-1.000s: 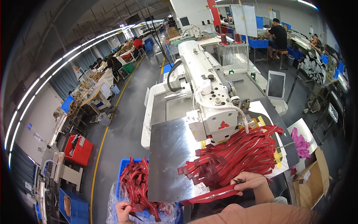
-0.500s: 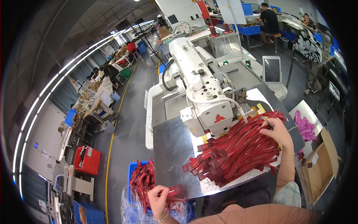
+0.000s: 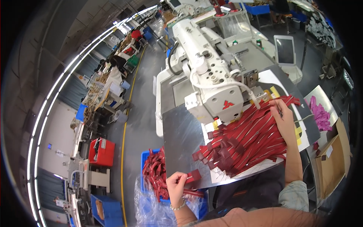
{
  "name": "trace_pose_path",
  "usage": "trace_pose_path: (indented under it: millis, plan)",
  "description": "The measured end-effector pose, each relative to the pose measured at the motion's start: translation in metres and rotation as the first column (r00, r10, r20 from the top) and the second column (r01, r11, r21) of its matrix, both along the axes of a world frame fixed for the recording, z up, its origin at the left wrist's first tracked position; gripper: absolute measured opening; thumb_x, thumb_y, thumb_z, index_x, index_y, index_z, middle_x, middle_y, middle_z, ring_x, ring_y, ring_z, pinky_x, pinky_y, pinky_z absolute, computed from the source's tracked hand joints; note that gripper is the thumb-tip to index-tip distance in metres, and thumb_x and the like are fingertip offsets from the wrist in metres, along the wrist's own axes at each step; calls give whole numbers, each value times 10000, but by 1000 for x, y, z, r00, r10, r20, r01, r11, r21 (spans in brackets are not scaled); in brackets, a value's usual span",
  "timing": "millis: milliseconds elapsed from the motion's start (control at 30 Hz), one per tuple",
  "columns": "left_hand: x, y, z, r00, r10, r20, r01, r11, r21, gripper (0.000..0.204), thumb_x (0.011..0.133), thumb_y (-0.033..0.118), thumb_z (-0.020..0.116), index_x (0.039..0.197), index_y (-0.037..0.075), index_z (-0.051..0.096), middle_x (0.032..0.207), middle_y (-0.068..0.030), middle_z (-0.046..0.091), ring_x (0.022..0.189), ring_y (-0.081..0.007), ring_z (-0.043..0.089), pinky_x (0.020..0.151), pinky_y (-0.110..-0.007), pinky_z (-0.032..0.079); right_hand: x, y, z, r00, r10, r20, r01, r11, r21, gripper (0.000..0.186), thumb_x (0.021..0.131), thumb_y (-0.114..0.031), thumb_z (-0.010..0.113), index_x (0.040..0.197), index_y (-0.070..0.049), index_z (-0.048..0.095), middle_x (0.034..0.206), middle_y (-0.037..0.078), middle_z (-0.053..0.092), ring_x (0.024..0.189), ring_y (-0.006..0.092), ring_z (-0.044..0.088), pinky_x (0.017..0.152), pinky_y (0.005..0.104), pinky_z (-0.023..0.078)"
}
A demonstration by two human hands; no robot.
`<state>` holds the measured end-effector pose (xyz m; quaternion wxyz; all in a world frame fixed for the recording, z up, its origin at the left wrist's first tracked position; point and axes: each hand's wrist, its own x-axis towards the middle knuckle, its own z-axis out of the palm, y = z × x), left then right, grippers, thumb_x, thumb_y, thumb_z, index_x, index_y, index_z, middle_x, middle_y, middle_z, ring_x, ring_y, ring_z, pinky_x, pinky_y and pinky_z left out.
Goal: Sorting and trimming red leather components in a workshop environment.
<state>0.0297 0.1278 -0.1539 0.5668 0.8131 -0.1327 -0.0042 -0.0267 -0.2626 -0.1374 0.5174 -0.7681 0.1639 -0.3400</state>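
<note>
A thick pile of red zipper strips (image 3: 245, 140) with square fabric tabs lies across the sewing machine's metal table (image 3: 179, 132). My right hand (image 3: 283, 119) rests on the pile's far right part, fingers curled over the strips. Something small and dark shows in that palm, too hidden to name. Beside the table's near left corner, my left hand (image 3: 176, 187) pinches a red zipper strip (image 3: 193, 176) close to its dark red tab. Below that hand is a blue bin (image 3: 145, 181) heaped with more red strips (image 3: 155, 174).
The white sewing machine (image 3: 211, 75) stands over the pile's far side, its head close to the strips. Clear plastic (image 3: 147, 206) drapes the bin. At right are a cardboard box (image 3: 332, 162), pink strips (image 3: 320, 115) and a screen (image 3: 284, 50). A yellow floor line (image 3: 124, 151) runs left.
The whole view has shifted, the scene sliding right and up. My left hand, still pinching its zipper strip, is slightly nearer the table. My right hand's fingers now lie further over the strips.
</note>
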Motion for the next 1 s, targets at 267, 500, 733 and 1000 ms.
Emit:
trace_pose_path:
  millis: [267, 500, 733, 1000]
  plan:
    - [2, -2, -2, 998, -32, -50, 26, 993, -118, 99, 793, 6, 598, 704, -31, 576, 605, 46, 495, 561, -17, 392, 506, -174, 303, -32, 113, -50, 528, 813, 246, -624, 175, 762, 381, 926, -348, 408, 944, 15, 523, 575, -57, 369, 485, 15, 280, 426, 180, 213]
    - [-1, 2, 4, 997, -35, -66, 29, 996, -87, 125, 793, 17, 572, 674, -13, 553, 620, 35, 497, 576, -28, 401, 525, -180, 304, -31, 171, -60, 645, 688, 332, -383, -85, 920, 298, 969, -264, 318, 966, -3, 463, 593, -30, 342, 447, 37, 247, 401, 189, 206]
    - [-2, 1, 4, 998, -18, -65, 12, 996, -90, 126, 791, 29, 583, 676, -14, 556, 623, 32, 506, 578, -30, 408, 525, -181, 309, -19, 176, -55, 703, 611, 365, -404, -79, 911, 299, 970, -281, 323, 954, -15, 460, 588, -27, 357, 428, 39, 248, 401, 200, 220]
    - [-2, 1, 5, 998, -29, -52, 24, 996, -85, 128, 789, 28, 584, 673, -16, 554, 633, 25, 515, 576, -33, 411, 529, -182, 314, -15, 179, -56, 722, 578, 379, -427, -58, 902, 273, 962, -267, 360, 904, -30, 481, 578, -28, 359, 452, 38, 248, 408, 195, 215]
